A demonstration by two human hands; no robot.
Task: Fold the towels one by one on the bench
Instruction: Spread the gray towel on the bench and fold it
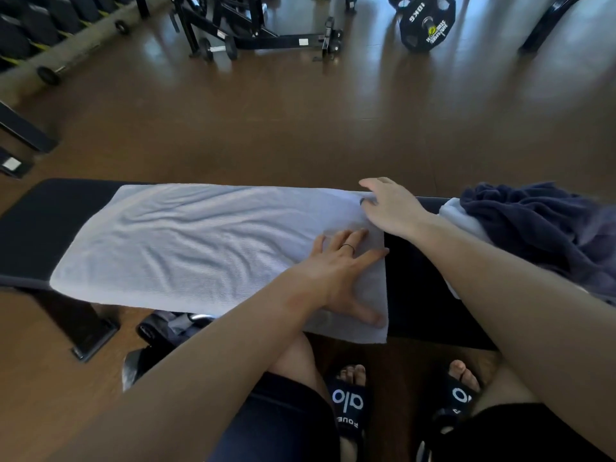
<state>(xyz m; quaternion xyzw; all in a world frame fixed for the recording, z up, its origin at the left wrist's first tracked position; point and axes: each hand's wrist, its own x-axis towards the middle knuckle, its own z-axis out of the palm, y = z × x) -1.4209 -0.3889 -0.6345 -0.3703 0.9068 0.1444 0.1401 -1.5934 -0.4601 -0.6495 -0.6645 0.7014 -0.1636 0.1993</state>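
While the person is sitting at the black bench (40, 228), everything is pretty much lined up along it. Going from the left: the bare black pad is showing at the far left end, then the white towel (186, 241) is lying spread flat lengthwise over most of the bench, a bit wrinkled, with its near edge hanging slightly over the front.

At the towel's right end the left hand (336, 271) is pressing down flat — fingers straight and spread wide, thumb out toward the near corner, a thin ring on one finger. It isn't gripping anything, just lying palm-down on the cloth. Just beyond it, the right hand (390, 208) is sitting at the towel's far right corner with the fingers curling down onto the edge; it looks like it's pinching the cloth there, but the fingertips are hidden under the hand so I can't really tell.

Right of the towel there's a stretch of bare black bench, and then at the far right end a dark navy towel (540, 228) is lying crumpled in a heap on top of another white towel (456, 218) — only a strip of that one is showing.

Down below, the person's feet are in black slides (348, 405) on the brown floor (300, 128), and a weight plate (426, 23) is resting up at the back.
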